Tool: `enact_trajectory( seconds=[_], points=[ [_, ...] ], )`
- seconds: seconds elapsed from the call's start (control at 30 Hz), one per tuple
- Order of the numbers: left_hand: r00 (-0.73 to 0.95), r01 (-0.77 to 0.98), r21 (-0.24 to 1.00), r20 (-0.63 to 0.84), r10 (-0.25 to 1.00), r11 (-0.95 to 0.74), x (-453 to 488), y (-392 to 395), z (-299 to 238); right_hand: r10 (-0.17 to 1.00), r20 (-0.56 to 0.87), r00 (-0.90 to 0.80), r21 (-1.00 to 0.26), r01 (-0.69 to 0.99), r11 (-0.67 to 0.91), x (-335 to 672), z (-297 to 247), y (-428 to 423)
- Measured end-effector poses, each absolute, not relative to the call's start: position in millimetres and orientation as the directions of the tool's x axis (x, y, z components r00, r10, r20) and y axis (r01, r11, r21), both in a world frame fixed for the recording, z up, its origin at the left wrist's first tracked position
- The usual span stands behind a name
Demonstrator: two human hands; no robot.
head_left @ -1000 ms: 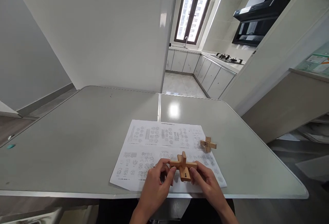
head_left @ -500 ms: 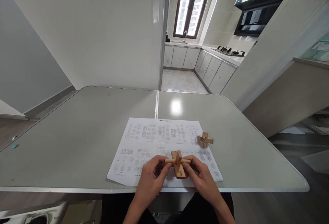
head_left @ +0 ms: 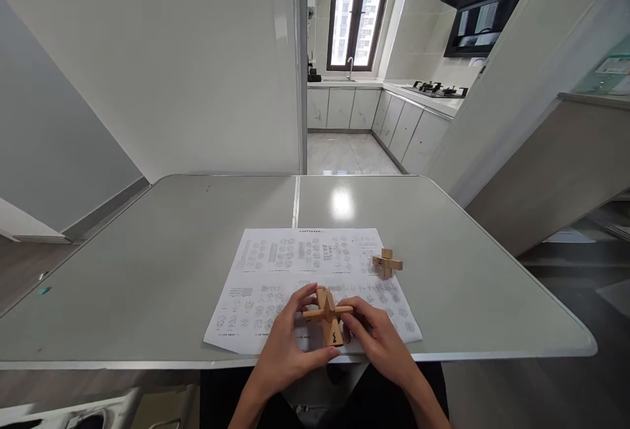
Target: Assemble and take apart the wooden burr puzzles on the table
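Note:
A wooden interlocking puzzle [head_left: 327, 314], cross-shaped with crossing bars and a black mark on its lower end, is held just above the paper sheet [head_left: 231, 304]. My left hand [head_left: 287, 337] spans its longer bar, thumb at the near marked end and fingertips at the far end. On the right, my right hand [head_left: 377, 334] pinches the tip of the crosswise bar between thumb and fingers. Farther off, a second, smaller wooden puzzle [head_left: 387, 263] rests on the sheet's right edge. The sheet carries rows of small printed diagrams.
The pale grey table [head_left: 147, 271] has a metal rim and a seam down its middle. A small teal object [head_left: 44, 290] lies at its left edge. Beyond the table, a doorway opens onto a kitchen with white cabinets [head_left: 339, 107].
My left hand has shifted from the crosswise bar's left end to gripping the long bar at both ends. The puzzle has moved slightly left and tilted. The view has shifted slightly.

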State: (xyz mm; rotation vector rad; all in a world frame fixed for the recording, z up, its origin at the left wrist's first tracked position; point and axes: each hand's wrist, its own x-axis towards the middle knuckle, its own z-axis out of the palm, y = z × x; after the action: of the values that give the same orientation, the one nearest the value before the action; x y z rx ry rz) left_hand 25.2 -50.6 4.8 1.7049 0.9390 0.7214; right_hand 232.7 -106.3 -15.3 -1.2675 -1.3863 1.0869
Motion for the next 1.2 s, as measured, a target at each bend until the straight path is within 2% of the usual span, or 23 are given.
enact_trajectory(
  seconds=[0.17,0.43,0.7,0.97,1.2],
  points=[
    [0.500,0.272,0.947,0.013,0.866,-0.171,24.5,-50.7,1.7,0.998,0.067,-0.015,-0.986,0.153,0.068,231.4,-16.6,-105.6],
    [0.494,0.291,0.944,-0.006,0.870,-0.158,23.5,-52.2,-0.3,0.996,0.082,0.028,-0.970,0.230,0.074,229.8,-18.9,-104.9],
    [0.495,0.253,0.951,0.029,0.868,-0.176,21.3,-50.1,-3.7,0.998,0.028,0.056,-0.989,0.145,0.020,230.6,-19.4,-103.2],
    [0.542,0.260,0.906,0.149,0.827,-0.334,25.4,-53.4,-0.4,0.996,0.086,-0.032,-0.988,0.126,0.089,230.0,-22.0,-102.7],
    [0.607,0.237,0.853,0.243,0.756,-0.464,26.3,-55.7,-0.5,0.990,0.071,-0.120,-0.996,0.053,0.078,234.1,-10.9,-104.1]
  ],
)
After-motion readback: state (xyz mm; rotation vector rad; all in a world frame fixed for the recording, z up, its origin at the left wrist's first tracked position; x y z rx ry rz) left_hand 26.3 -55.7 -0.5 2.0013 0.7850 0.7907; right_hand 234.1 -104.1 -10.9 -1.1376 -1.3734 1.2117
